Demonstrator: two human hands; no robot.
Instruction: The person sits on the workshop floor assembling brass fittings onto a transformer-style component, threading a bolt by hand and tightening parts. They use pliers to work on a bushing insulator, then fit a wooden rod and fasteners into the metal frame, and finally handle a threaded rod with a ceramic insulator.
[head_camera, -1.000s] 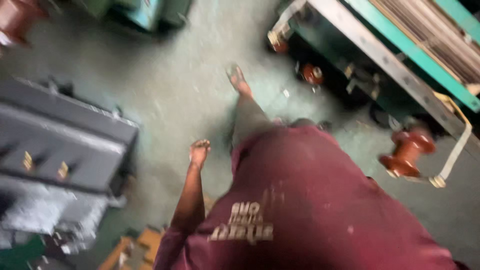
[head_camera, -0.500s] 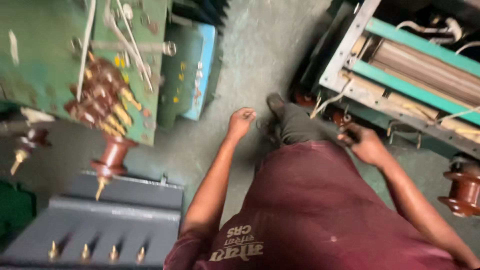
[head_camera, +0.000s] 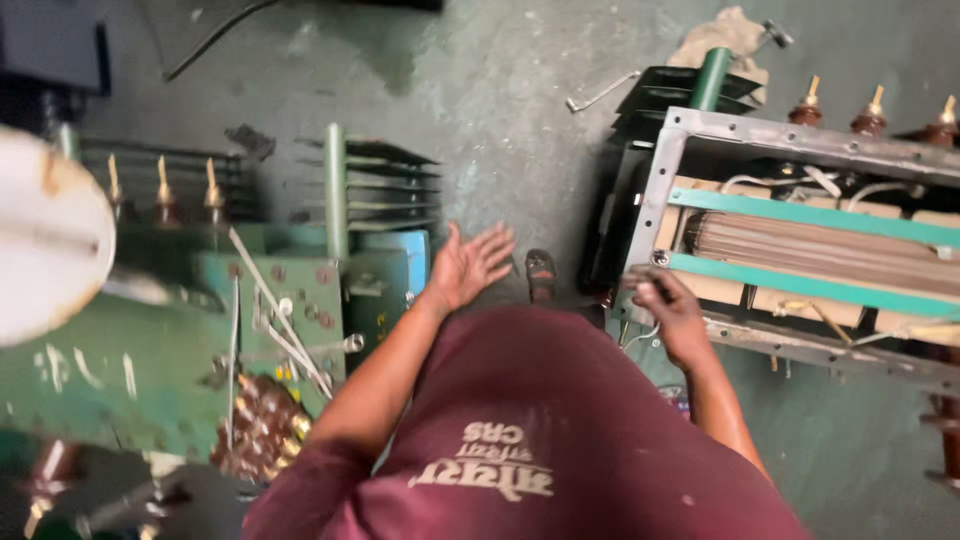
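Your right hand (head_camera: 668, 305) sits against the near left corner of the open transformer frame (head_camera: 800, 130), the grey steel rectangle holding the wound core with its 2 teal clamp bars (head_camera: 800, 215). The fingers are curled in at that corner, but the hand is blurred, so I cannot tell whether they grip a bolt, a wire or only press on the steel. The frame lies to your right and a little ahead of that hand. Its long axis runs left to right across your view, sloping slightly down toward the right, and the teal bars follow the same line. Its 3 brown bushings (head_camera: 875, 110) stand along the far edge, pointing away from you.

Your left hand (head_camera: 470, 265) is released, palm down with fingers spread, hovering over the floor (head_camera: 520, 110) and holding nothing. It is just beside the blue-green corner of the green transformer tank (head_camera: 150, 350) on your left, apart from it, and well apart from the frame. Your sandalled foot (head_camera: 541, 275) stands between the 2 hands.

So the right hand is the nearer one to the frame by a clear margin; the left is closer to the tank, whose grey cooling fins (head_camera: 375, 185) stand upright on its far side.
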